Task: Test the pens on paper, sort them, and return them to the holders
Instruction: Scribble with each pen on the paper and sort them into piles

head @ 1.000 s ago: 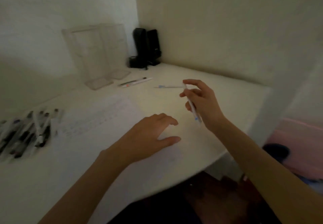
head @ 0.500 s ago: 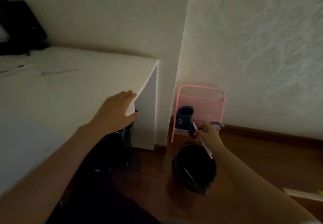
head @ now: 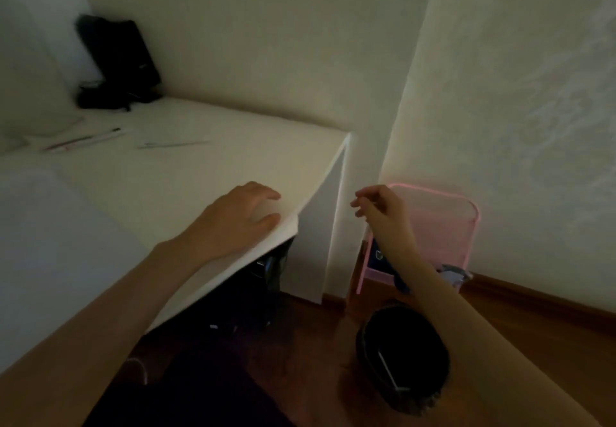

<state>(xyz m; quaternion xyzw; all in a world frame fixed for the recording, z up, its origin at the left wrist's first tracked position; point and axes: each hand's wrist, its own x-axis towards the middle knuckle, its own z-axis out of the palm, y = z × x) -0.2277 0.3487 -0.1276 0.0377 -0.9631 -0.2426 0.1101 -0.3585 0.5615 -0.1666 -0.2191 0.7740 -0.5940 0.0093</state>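
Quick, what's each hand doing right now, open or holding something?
Left hand: open, resting on the desk near its corner.
Right hand: open, loosely curled, holding nothing, in the air beside the desk.

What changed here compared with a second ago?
The right hand held a pen over the black bin half a second ago; now it has risen and holds nothing. The left hand stayed on the desk corner; the pens on the desk lie as before.

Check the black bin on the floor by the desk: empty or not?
Not empty: one pale pen lies slanted inside the black bin. Anything else in it is too dark to tell.
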